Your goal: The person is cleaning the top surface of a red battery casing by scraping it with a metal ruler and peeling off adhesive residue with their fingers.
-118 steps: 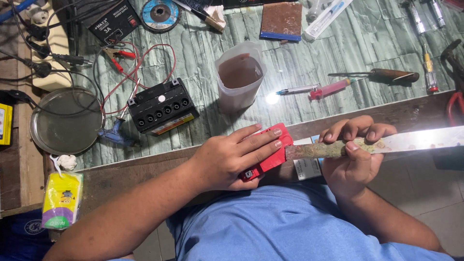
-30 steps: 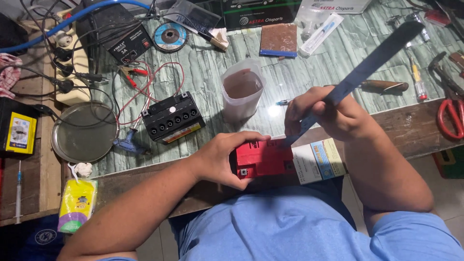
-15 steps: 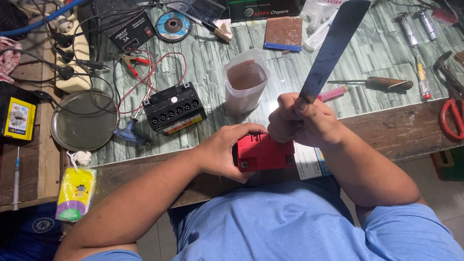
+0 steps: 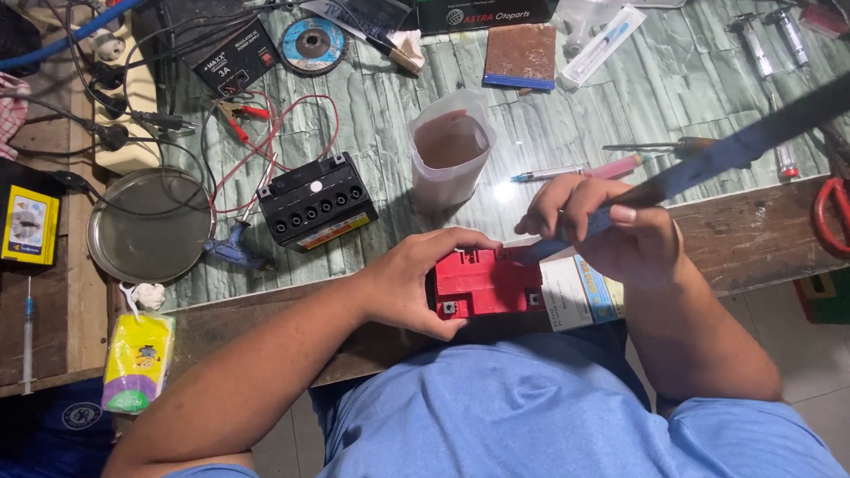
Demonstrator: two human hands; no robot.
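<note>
My left hand (image 4: 416,279) grips the left end of a small red-topped battery (image 4: 489,283) held against my body at the bench edge. A white label covers the battery's right side. My right hand (image 4: 602,226) is closed around a long flat dark metal blade (image 4: 744,146) that slants up to the right. The blade's lower tip rests at the battery's top edge.
A black battery (image 4: 317,202) with red and black clip leads, a plastic cup of brown liquid (image 4: 449,150), a round metal lid (image 4: 149,226), a pink syringe (image 4: 575,170), a screwdriver (image 4: 664,146), a grinding disc (image 4: 312,40) and red scissors (image 4: 830,217) lie on the green bench.
My right hand has swung the blade from nearly upright down toward the right, with its tip staying at the red battery. My left hand keeps holding the battery.
</note>
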